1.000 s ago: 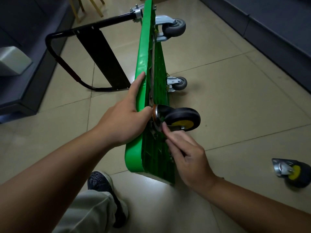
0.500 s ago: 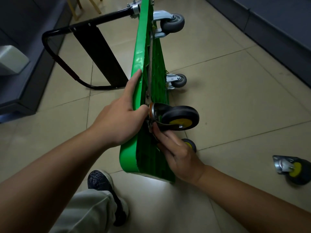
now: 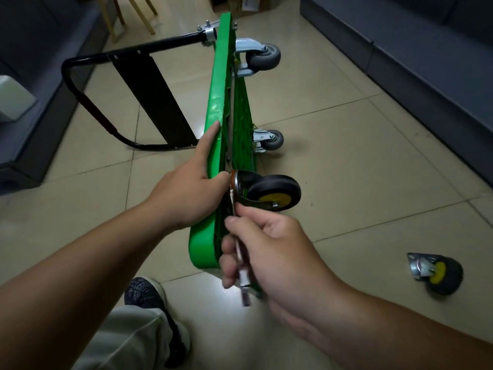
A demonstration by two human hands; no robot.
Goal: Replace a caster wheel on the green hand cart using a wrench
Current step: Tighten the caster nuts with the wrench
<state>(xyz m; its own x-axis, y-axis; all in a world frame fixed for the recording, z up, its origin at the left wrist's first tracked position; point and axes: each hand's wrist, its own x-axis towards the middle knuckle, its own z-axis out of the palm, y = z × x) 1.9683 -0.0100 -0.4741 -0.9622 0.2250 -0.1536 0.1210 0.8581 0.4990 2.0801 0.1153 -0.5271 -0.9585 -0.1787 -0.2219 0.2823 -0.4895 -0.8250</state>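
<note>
Half a second ago the right hand [image 3: 277, 247] was bare, its fingertips on the caster's mount. Now its fingers are curled round a wrench [image 3: 244, 280], whose thin shaft runs from the lower centre of the frame up to the mounting plate of the caster wheel [image 3: 274, 192]. The left hand [image 3: 186, 193] has stayed where it was, gripping the upper edge of the green hand cart [image 3: 221, 84], forefinger stretched along the rim and thumb against the plate.

The cart stands on its side on the tiled floor [image 3: 346, 161], running from the centre to the top of the frame, with its ribbed underside facing right. The caster being worked on is black with a yellow hub and sits at the near end. Two grey casters [image 3: 262, 58] [image 3: 272, 140] are farther up, and the black handle [image 3: 88, 108] lies to the left. A loose caster [image 3: 437, 273], also with a yellow hub, lies on the floor at lower right, well apart from the cart.

A cardboard box [image 3: 248, 4] at the top edge carries a label too small to read.
</note>
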